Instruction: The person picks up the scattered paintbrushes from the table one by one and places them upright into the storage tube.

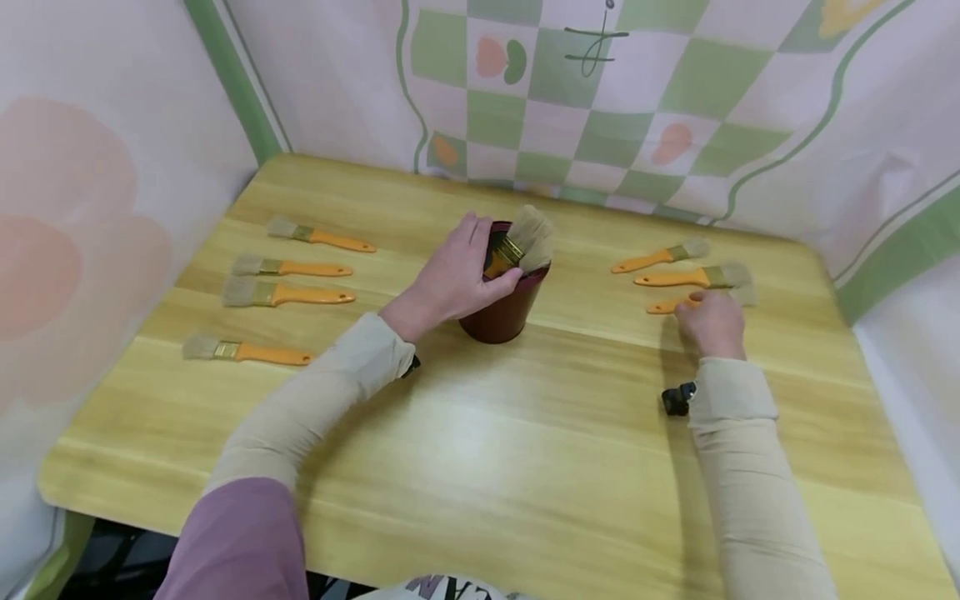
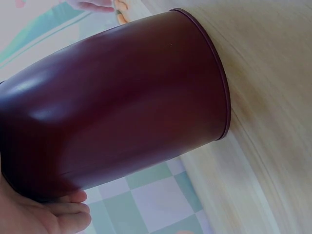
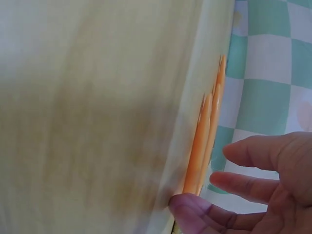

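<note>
A dark red tapered container stands mid-table, with a paintbrush in it, bristles up above the rim. My left hand holds the container by its rim, thumb on the near side. In the left wrist view, fingers curl around its upper part. On the right, my right hand is over the nearest paintbrush, hiding the middle of it. The right wrist view shows the fingers of this hand spread apart, one fingertip down beside the orange handles.
Two more orange-handled paintbrushes lie just beyond the right hand. Several others are spread on the left side of the wooden table. A checked cloth hangs along the back edge.
</note>
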`<state>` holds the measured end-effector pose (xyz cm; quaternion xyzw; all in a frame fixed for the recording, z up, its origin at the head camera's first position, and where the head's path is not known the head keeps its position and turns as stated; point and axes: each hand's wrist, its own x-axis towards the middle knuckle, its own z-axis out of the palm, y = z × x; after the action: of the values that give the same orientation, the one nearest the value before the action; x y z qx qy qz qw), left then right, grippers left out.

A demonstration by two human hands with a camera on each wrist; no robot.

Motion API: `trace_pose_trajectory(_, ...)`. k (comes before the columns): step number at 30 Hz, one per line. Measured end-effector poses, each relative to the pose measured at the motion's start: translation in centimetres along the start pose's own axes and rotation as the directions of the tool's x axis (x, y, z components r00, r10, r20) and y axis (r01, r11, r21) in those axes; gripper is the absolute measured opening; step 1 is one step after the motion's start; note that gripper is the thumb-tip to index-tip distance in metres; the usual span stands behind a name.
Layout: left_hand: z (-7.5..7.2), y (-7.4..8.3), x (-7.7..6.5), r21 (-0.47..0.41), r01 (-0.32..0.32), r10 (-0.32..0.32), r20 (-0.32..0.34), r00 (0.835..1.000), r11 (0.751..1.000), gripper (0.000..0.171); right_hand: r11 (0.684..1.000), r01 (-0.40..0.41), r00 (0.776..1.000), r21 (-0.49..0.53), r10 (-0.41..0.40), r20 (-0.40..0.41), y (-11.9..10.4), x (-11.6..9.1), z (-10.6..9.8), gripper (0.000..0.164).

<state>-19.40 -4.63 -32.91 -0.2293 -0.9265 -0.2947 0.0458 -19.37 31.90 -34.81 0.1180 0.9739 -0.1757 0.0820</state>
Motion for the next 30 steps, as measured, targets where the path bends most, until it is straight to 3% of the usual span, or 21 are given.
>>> trace_pose_trajectory(16, 0.46, -0.47, -0.29, -0.001, -0.002, 0.002, -0.002, 1.0, 1.0, 0.076, 0.991, 0.045, 0.998, -0.126, -0.039, 0.049, 0.26, 0.2, 0.87, 0.056)
trace_pose_trajectory(24, -0.1, -0.66, -0.62, -0.008, 0.051, -0.051, 0.01, 0.999, 0.999, 0.08, 0.99, 0.099, 0.994, -0.1, -0.103, -0.034, -0.08, 0.37, 0.98, 0.042)
trace_pose_trajectory(27, -0.04, -0.71, -0.7, -0.003, 0.047, -0.047, 0.006, 0.999, 0.999, 0.079, 0.989, 0.075, 0.996, -0.129, -0.08, -0.035, 0.17, 0.34, 0.91, 0.043)
trace_pose_trajectory(30, 0.09, -0.82, -0.65, 0.001, 0.035, -0.035, -0.005, 0.999, 0.999, 0.078, 0.987, 0.004, 1.0, -0.163, -0.006, -0.012, 0.51, 0.41, 0.71, 0.042)
